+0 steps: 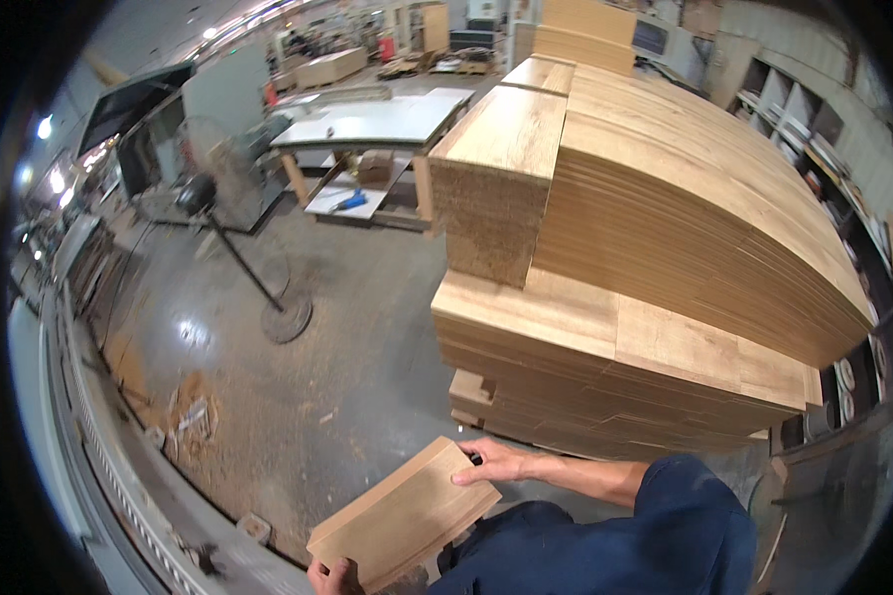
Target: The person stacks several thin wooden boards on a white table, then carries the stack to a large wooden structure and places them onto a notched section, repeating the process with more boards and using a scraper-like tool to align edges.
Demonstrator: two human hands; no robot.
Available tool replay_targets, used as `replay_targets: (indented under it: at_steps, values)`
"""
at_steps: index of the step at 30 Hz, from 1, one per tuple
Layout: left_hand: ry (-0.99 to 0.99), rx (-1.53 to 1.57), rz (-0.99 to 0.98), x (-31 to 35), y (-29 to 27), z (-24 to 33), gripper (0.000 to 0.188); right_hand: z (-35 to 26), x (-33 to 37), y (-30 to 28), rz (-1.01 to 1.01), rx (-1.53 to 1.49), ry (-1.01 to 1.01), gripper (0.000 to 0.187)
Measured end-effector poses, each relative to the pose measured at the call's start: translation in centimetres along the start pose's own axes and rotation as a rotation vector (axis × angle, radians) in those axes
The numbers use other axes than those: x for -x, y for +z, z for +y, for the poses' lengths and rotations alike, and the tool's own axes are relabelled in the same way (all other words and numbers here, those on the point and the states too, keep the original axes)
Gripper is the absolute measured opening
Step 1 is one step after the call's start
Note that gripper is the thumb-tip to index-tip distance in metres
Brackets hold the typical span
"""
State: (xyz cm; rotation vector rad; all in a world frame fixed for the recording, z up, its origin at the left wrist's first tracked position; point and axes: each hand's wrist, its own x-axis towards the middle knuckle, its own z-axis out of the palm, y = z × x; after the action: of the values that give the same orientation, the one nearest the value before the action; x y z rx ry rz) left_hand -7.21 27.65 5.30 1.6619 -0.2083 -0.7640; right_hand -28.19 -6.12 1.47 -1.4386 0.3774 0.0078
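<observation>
A short, light-brown wood-grain board (407, 521) lies across my front, low in the head view and tilted. It looks thick, with a paler strip along its far edge; whether it is one piece or several together I cannot tell. My right hand (491, 463) grips its right end, thumb on the face and fingers round the far edge. At the lower left end my left hand (334, 577) holds the near corner, partly cut off by the picture's edge. To the right of the board rises a tall stack of wood-grain panels (665, 238).
Shorter panels (496, 139) form a block on the stack's near left. A pedestal fan (200, 195) stands on the floor, left of a white-topped workbench (377, 121). A long machine rail (109, 466) runs along my left. Wood scraps (196, 418) and sawdust lie beside it.
</observation>
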Motion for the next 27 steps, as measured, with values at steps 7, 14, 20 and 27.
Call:
replay_targets:
  at_steps: [7, 14, 20, 27]
  values:
    - [-0.067, -0.062, -0.124, -18.7, -3.6, 2.0, 0.020, -0.1, -11.1, -0.7, 0.195, -0.053, 0.121, 0.069]
    - [-0.072, -0.059, -0.368, -36.9, -5.1, 8.3, 0.023, -6.6, -23.0, -2.0, 0.395, -0.169, 0.116, 0.072]
    - [-0.106, 0.036, -0.602, -52.3, 1.7, 17.0, 0.048, -11.0, -30.9, -8.4, 0.603, -0.256, 0.074, 0.069]
    - [0.043, 0.072, -0.836, -69.8, 16.6, 26.2, 0.052, -18.3, -38.0, -22.7, 0.921, -0.243, -0.166, 0.059]
